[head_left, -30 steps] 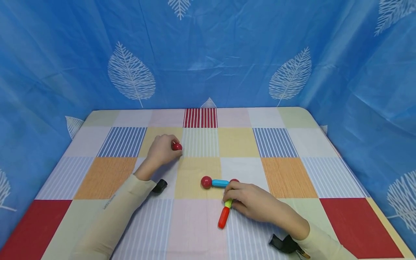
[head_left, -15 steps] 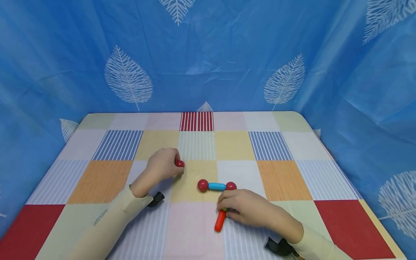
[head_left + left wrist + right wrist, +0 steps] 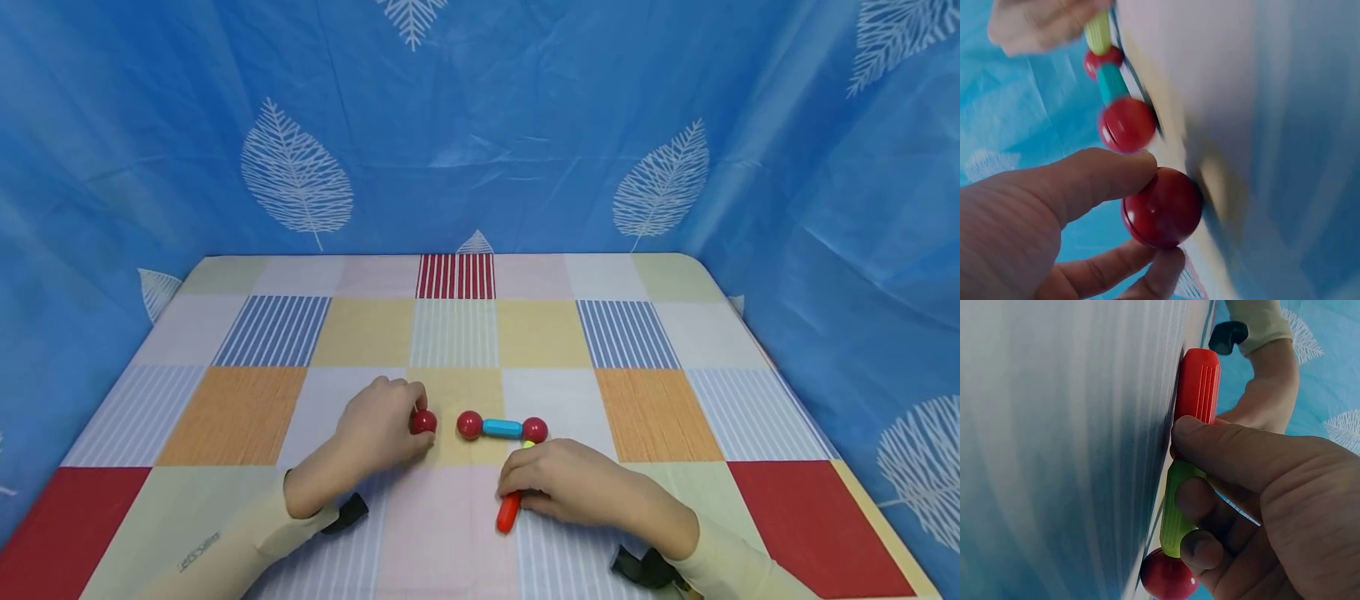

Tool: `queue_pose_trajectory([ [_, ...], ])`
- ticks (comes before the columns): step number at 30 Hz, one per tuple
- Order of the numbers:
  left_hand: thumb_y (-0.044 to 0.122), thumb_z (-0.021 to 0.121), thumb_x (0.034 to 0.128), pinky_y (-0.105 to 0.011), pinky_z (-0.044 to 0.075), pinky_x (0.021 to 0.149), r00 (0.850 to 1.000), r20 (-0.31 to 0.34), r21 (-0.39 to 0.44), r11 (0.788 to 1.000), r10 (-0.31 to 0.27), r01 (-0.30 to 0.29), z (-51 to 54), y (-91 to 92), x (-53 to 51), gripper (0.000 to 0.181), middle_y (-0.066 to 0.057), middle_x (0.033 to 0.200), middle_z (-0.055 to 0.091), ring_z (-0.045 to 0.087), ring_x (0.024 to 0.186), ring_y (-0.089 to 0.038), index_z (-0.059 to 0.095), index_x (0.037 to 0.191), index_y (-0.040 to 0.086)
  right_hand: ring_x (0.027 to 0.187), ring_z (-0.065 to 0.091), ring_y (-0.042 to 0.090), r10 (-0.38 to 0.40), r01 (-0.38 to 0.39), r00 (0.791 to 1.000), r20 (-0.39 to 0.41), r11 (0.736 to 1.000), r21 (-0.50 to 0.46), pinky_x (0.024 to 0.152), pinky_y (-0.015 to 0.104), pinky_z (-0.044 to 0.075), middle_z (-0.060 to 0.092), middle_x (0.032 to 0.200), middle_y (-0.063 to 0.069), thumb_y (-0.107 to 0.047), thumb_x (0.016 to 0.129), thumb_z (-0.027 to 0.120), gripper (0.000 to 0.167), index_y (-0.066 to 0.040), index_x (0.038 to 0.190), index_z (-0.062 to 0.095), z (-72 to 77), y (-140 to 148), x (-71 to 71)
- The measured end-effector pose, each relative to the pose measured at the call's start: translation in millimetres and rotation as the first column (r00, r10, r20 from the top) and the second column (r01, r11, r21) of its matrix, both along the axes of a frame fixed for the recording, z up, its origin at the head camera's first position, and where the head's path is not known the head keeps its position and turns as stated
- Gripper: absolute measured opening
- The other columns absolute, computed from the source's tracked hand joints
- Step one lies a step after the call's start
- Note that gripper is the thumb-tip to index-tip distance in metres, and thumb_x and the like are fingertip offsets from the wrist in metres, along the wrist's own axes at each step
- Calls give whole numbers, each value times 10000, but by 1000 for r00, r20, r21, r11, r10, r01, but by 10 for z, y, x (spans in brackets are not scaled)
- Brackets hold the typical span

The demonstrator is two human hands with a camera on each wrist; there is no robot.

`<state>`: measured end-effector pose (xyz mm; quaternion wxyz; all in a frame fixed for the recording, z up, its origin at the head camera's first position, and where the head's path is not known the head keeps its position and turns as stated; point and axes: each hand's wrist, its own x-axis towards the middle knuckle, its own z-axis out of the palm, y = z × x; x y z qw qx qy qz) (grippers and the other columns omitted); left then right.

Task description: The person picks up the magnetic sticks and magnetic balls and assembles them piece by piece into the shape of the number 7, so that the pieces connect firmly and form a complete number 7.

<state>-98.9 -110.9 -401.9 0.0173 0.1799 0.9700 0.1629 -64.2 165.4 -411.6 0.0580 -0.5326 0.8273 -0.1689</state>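
My left hand [image 3: 382,425] pinches a glossy red ball [image 3: 1163,209] between thumb and fingertips, just above or on the cloth. To its right lies a joined row: a red ball [image 3: 470,425], a short blue rod [image 3: 502,428] and another red ball [image 3: 535,430]. From that second ball a yellow-green rod [image 3: 1179,509] runs toward the near edge, followed by a red rod [image 3: 507,512]. My right hand [image 3: 570,483] holds this near part. In the right wrist view the thumb lies at the red rod's end and curled fingers touch the yellow-green rod; their junction is mostly covered.
A patchwork-patterned cloth [image 3: 450,517] covers the table. Blue curtain [image 3: 480,125] with white leaf prints hangs behind and at both sides. Black straps or camera mounts sit under the left wrist [image 3: 347,513] and right wrist [image 3: 645,570].
My left hand has moved toward me and slightly right with its red ball, closer to the joined row. The right hand has shifted slightly nearer me along the rods.
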Motion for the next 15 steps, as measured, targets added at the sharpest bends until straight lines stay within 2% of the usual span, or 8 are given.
queue_pose_trajectory([
  [6, 245, 816, 673, -285, 363, 512, 994, -35, -28, 994, -105, 104, 39, 72, 229, 248, 93, 596, 452, 416, 607, -145, 591, 731, 157, 976, 566, -45, 1, -1, 1000, 13, 1000, 10, 864, 167, 454, 638, 1014, -178, -163, 874, 738, 168, -215, 1033, 718, 25, -17, -14],
  [15, 286, 828, 660, -250, 326, 483, 969, -30, -38, 969, -245, 243, 39, 207, 471, 277, 126, 582, 454, 390, 587, -121, 599, 747, 158, 969, 570, -28, -13, 13, 1000, 1, 1000, 13, 862, 178, 460, 639, 1009, -168, -193, 876, 739, 161, -217, 1033, 714, 23, -23, -35],
])
